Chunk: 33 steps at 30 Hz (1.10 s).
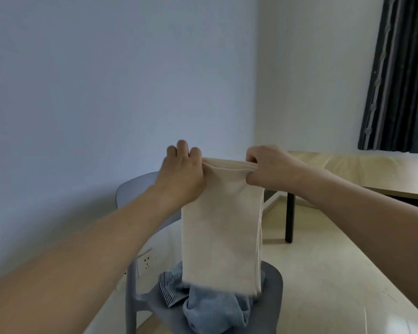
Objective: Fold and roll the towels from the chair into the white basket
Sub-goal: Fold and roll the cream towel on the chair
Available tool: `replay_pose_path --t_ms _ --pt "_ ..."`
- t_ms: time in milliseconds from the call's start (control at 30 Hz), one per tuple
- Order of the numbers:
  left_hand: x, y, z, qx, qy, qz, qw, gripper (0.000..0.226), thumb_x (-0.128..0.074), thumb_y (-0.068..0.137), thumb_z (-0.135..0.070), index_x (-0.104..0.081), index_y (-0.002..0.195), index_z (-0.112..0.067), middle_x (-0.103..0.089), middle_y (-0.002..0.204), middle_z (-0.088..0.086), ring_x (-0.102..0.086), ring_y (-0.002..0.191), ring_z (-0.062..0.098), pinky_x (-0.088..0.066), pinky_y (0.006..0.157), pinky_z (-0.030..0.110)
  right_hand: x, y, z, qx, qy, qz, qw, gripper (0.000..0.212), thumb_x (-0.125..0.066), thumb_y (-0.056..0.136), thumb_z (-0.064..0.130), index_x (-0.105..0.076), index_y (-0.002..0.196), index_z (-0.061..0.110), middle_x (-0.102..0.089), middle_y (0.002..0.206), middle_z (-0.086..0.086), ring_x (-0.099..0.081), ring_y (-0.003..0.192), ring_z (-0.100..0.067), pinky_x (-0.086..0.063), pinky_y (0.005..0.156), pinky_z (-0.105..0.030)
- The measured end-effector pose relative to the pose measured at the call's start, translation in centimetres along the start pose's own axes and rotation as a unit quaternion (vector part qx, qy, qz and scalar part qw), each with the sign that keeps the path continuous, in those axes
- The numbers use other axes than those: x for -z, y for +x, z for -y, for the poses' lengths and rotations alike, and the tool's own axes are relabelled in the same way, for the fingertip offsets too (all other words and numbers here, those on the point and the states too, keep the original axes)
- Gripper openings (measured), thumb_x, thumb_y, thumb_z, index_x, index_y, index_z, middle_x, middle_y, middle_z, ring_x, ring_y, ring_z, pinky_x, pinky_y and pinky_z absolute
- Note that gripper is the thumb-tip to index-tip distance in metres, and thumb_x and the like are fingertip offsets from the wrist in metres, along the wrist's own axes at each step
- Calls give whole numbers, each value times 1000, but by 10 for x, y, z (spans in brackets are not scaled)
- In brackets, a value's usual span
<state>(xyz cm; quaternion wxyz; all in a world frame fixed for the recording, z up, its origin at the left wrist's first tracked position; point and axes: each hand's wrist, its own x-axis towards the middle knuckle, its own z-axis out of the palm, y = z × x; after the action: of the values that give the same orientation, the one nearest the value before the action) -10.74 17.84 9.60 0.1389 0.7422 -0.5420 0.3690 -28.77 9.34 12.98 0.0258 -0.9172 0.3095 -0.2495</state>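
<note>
I hold the beige towel (221, 225) folded and hanging above the chair (273, 285). Left hand (182, 174) pinches its top edge at 9 o'clock, right hand (268, 168) at 3 o'clock. Soft, light, limp: I judge the corners the best hold.

Pale blue-grey walls (106, 80) meet in a corner up and right of the fingers. Far right of them, a dark striped curtain (401, 73) hangs over a light wooden table (372, 172) with a black leg (289, 216). Below spreads glossy cream floor (323, 273). Low to the left, a white wall socket (146, 260) sits near the floor.
</note>
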Motion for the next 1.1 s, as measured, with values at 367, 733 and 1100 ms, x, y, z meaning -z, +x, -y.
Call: replay_pose_path --t_ms 367,733,1100 --pt "17 -92 -12 -76 -186 409 890 4 -49 81 -16 -52 84 -17 -55 84 1 -48 72 16 -37 60 28 -52 -69 -4 -4 -12 320 948 6 -59 81 19 -53 83 20 -53 81 3 -47 68 -13 -38 61 -23" --pt "-94 -183 -37 -53 -252 659 707 10 -49 95 -27 -49 102 -20 -53 96 -5 -57 97 18 -41 67 23 -190 -114 -32 -45 -70 532 843 23 -64 87 30 -54 104 17 -56 98 1 -56 87 -19 -39 59 -23" --pt "-199 -120 -8 133 -295 450 832 23 -50 92 -23 -52 112 -11 -53 96 1 -49 83 16 -32 55 23 -250 -19 -71 -66 -47 310 947 13 -56 88 22 -51 99 18 -54 93 1 -50 81 -16 -37 59 -22"
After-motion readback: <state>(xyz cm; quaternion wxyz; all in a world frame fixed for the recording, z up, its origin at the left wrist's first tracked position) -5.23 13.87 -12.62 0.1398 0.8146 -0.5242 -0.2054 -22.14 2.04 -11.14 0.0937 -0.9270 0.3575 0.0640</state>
